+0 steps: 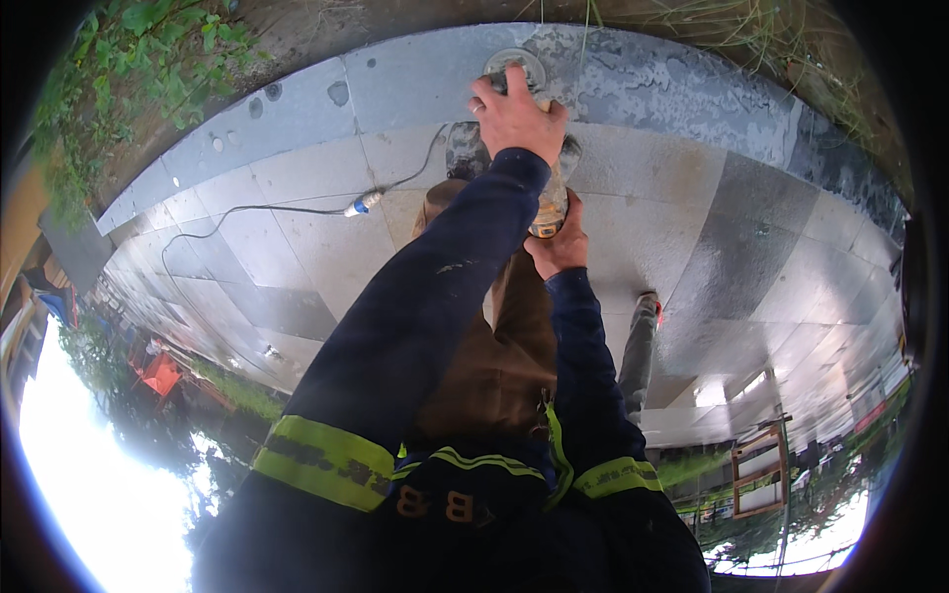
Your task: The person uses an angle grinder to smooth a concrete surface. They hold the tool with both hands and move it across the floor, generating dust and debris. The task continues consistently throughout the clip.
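1. Angle grinder [549, 219]: yellow and dark body between the person's shoes [465, 150], working end out over the grey stone border slab [415, 79].
2. Left hand [519, 124]: palm down over the grinder's front end, fingers spread and curled on it, ring on one finger. Round grinder disc [532, 65] shows just beyond the fingertips; can't tell if it touches stone.
3. Right hand [561, 240]: nearer the body, clamped around the grinder's rear; some fingers hidden.
4. Dark power cable [287, 208] runs across the paving tiles [306, 183], left of the legs; blue-and-white plug connector [363, 203] lies on them.
5. Border slab: patchy wet marks, right of the disc.
6. Green plants [148, 59]: upper left, past the slab.
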`<state>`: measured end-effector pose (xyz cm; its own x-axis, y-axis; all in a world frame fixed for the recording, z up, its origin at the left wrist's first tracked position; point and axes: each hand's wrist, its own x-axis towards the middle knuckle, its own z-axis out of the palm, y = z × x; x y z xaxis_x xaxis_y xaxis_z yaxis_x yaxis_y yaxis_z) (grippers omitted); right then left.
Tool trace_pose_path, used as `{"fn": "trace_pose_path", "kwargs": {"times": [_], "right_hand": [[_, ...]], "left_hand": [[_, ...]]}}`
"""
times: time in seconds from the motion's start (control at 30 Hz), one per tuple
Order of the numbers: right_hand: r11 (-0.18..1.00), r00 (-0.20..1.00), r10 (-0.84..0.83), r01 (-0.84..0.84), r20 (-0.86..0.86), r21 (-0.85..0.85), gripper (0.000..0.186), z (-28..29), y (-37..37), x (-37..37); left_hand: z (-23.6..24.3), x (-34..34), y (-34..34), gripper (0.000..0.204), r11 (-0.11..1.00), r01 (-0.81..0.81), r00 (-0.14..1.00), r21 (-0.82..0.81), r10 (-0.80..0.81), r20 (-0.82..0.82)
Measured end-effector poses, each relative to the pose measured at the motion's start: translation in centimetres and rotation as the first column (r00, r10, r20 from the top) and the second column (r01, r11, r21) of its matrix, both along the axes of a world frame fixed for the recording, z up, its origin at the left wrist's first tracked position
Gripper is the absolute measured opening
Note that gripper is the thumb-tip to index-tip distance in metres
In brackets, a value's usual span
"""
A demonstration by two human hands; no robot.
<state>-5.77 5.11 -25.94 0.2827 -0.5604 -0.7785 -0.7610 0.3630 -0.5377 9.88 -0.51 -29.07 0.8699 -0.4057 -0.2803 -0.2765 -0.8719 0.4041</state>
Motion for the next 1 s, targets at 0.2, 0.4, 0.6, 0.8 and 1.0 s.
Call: {"fn": "trace_pose_path", "kwargs": {"times": [0.2, 0.4, 0.6, 0.8, 1.0], "right_hand": [[0.999, 0.999, 0.034, -0.035, -0.005, -0.034, 0.086, -0.3, -0.7, -0.2], [1.0, 1.0, 0.009, -0.009, 0.006, -0.026, 0.083, 0.2, -1.1, -0.6], [0.996, 0.998, 0.032, -0.028, 0.046, -0.088, 0.08, 0.0, -2.3, 0.1], [0.998, 1.0, -0.009, 0.008, -0.01, -0.057, 0.083, 0.9, -2.8, -0.3], [0.998, 0.999, -0.005, 0.007, 0.035, -0.065, 0.084, 0.0, -3.4, 0.3]], "left_hand": [[0.0, -0.1, -0.5, 0.06, 1.0, -0.005, 1.0, -0.02, 0.006, 0.028], [0.1, -0.7, -1.1, 0.061, 1.0, -0.008, 1.0, -0.012, 0.008, 0.0], [-0.5, -0.2, -2.0, 0.064, 0.996, 0.041, 0.991, -0.075, -0.031, 0.13], [0.0, -1.0, -2.8, 0.063, 0.999, 0.042, 0.999, -0.019, -0.041, 0.034], [-0.8, -0.4, -3.9, 0.062, 0.993, 0.099, 0.989, -0.056, -0.093, 0.111]]}}
